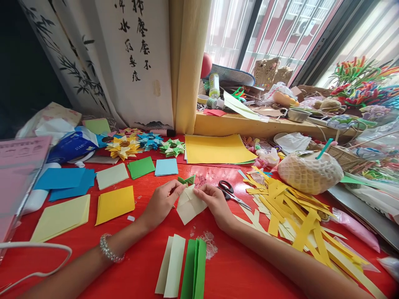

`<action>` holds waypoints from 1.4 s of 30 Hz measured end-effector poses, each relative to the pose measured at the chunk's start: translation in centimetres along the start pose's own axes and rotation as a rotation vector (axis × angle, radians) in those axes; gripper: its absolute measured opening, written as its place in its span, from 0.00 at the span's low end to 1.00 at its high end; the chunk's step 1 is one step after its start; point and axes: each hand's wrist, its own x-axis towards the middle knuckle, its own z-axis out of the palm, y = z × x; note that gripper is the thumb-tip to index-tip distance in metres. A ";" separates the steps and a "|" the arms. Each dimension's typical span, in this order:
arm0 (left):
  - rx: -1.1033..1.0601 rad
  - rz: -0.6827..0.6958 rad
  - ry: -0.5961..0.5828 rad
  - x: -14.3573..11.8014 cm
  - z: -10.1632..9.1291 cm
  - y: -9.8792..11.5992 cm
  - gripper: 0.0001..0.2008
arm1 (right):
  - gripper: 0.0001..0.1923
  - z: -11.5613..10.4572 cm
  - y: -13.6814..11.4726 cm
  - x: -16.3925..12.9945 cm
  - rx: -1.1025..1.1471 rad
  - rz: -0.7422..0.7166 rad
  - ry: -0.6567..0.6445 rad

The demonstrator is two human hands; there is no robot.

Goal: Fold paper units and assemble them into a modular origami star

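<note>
Between my hands is a cream sheet of paper (190, 209) with creases across it. My left hand (162, 203) pinches its upper left edge, fingers curled behind. The thumb and fingers of my right hand (215, 202) grip its upper right edge. A small folded green paper piece (187, 180) shows just beyond the sheet, near my left fingertips; whether it is joined to the sheet I cannot tell. Closer to me lie folded cream strips (174, 265) and folded green strips (195, 268). Black-handled scissors (232, 194) rest just right of my right hand.
Stacks of blue (67, 182), yellow (115, 204) and green paper (141, 167) lie left. Folded paper stars (124, 146) and large yellow sheets (218, 148) are at the back. Yellow paper strips (280, 203) and a netted coconut with a straw (308, 172) occupy the right.
</note>
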 end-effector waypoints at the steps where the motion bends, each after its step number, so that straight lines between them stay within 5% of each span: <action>1: -0.022 -0.016 0.013 0.0 0.0 -0.1 0.13 | 0.16 -0.1 0.0 0.1 0.019 -0.005 0.030; 7: -0.154 -0.073 0.165 0.8 -0.6 -0.6 0.15 | 0.12 0.2 -0.4 0.2 0.202 -0.017 0.046; 11: -0.225 -0.065 0.062 0.8 -0.6 -0.5 0.12 | 0.17 0.6 -0.7 -0.2 0.127 -0.069 -0.133; 17: -0.190 -0.097 -0.094 0.6 -0.1 -0.5 0.11 | 0.13 0.2 -0.1 0.1 0.101 -0.017 -0.080; 22: -0.214 -0.101 -0.057 0.7 -0.1 -0.7 0.12 | 0.12 0.2 0.2 0.1 0.110 0.021 -0.142; 42: -0.300 -0.195 -0.111 0.7 -0.2 -0.2 0.13 | 0.16 -0.1 0.3 -0.2 -0.062 -0.074 -0.009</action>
